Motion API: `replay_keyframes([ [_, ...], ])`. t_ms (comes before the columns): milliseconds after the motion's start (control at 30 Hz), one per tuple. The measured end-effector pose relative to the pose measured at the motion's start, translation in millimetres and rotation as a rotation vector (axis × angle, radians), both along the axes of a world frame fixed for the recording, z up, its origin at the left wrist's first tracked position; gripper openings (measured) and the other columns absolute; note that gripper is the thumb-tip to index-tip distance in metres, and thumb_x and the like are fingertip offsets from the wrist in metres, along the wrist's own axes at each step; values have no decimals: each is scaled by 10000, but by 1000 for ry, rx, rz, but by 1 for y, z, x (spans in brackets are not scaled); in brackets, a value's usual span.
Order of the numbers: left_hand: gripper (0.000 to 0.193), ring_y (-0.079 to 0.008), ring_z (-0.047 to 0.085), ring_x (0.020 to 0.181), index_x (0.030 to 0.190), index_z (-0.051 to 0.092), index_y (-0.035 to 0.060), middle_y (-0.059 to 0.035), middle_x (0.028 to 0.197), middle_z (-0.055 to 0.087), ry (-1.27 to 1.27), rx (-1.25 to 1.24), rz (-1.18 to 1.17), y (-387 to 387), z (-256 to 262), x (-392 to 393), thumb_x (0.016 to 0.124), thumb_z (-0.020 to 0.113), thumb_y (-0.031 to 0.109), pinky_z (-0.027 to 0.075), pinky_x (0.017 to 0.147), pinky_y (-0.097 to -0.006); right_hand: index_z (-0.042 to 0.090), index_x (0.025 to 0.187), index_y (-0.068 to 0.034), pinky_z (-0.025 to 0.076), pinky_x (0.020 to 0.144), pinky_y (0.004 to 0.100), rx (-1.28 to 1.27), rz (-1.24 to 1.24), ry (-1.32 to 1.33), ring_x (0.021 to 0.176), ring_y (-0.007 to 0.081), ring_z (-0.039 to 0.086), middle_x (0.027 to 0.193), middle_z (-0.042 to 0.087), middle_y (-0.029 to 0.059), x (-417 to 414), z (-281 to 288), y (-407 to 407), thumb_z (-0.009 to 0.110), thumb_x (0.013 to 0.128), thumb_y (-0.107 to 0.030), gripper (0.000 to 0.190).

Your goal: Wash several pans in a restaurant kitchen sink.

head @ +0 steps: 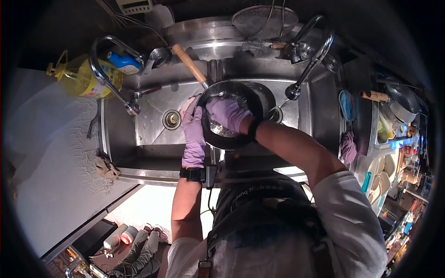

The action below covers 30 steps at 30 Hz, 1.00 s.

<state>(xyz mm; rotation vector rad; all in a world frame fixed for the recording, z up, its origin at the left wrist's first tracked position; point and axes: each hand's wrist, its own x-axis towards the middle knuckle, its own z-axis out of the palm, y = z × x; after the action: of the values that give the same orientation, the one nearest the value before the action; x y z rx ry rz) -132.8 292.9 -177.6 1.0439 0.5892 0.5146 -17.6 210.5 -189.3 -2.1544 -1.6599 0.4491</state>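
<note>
A dark round pan (255, 100) with a light wooden handle (189, 64) is held over the divider between two steel sink basins. My left hand (193, 121), in a purple glove, grips the pan's left rim. Inside the pan is my right hand (227, 113), gloved the same way and pressed towards the inner surface. Its fingers are partly hidden, so whether something is under them does not show. The pan's inside looks wet and shiny. Behind it, a second dark round vessel (267, 97) rests in the right basin and is partly covered.
A left faucet (113, 83) and a right faucet (309, 66) arch over the basins. Beside the sink stand a yellow liquid jug (87, 78) and a blue bottle (125, 63). A mesh strainer (264, 21) is at the back. A purple cloth (347, 147) hangs at the right edge.
</note>
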Motion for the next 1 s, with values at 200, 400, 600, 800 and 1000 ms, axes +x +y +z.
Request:
replay_keyframes([
  [200, 295, -139, 531, 1048, 1177, 553, 12, -64, 1138, 588, 44, 160, 40, -3, 4, 2, 887, 503, 35, 391, 945, -266, 568, 833, -34, 491, 651, 415, -154, -296, -115, 735, 335, 614, 774, 609, 175, 13, 8, 5, 591, 770, -191, 170],
  [400, 297, -144, 538, 1040, 1176, 549, 4, -77, 1142, 583, 12, 82, 54, -4, 0, 1, 884, 501, 25, 404, 935, -265, 564, 830, -23, 480, 674, 409, -42, -178, 25, 736, 353, 603, 753, 603, 192, 4, 7, 0, 607, 763, -220, 212],
  [600, 291, -148, 541, 1030, 1172, 549, -1, -78, 1138, 582, -23, 38, 73, -3, -2, 0, 887, 500, 29, 415, 925, -266, 567, 840, -20, 479, 639, 422, -91, -152, -64, 704, 358, 603, 727, 598, 179, 3, 6, 8, 622, 740, -217, 228],
  [800, 283, -143, 540, 1025, 1162, 555, 0, -76, 1132, 583, 38, 117, 78, -5, 2, -1, 886, 504, 28, 418, 919, -265, 574, 838, -22, 481, 612, 410, -127, -271, -65, 694, 351, 613, 742, 606, 188, 11, 13, 8, 592, 756, -208, 204],
  [1000, 285, -139, 531, 1036, 1164, 555, 4, -69, 1135, 581, -12, 35, 77, -8, 4, -1, 884, 509, 29, 402, 931, -258, 556, 841, -38, 479, 619, 413, -58, -133, -61, 706, 340, 615, 723, 601, 179, 2, 2, 7, 557, 785, -181, 153],
])
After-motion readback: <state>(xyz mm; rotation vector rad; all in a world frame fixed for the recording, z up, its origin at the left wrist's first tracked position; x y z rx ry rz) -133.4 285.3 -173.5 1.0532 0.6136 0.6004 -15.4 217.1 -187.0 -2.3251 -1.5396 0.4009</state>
